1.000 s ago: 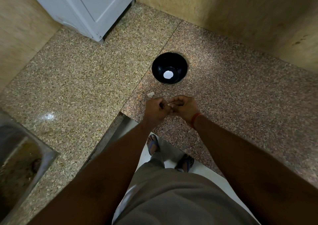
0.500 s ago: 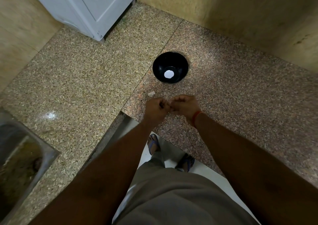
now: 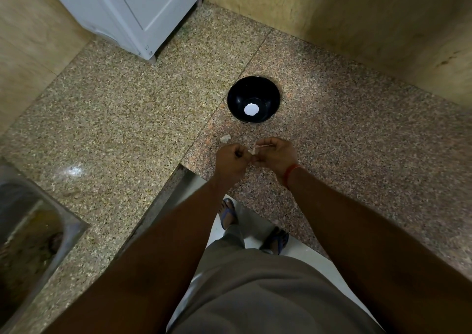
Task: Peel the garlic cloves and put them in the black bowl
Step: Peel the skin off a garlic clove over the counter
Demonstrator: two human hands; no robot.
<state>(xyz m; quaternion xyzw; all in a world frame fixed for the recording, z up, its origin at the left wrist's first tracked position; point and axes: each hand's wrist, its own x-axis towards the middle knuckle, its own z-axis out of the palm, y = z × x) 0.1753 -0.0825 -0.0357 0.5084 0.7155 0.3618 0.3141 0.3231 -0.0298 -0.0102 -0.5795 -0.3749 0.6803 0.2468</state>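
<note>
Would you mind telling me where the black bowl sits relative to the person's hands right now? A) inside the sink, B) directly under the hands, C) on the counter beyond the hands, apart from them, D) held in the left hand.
C: the black bowl stands on the granite counter beyond the left hand and right hand, which meet on a garlic clove without touching the bowl.

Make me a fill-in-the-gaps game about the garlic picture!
1. The bowl on the counter is ____ in colour.
2. The left hand and right hand together pinch a garlic ____.
3. A scrap of peel lies on the counter between the hands and the ____.

Missing words: black; clove; bowl
</note>
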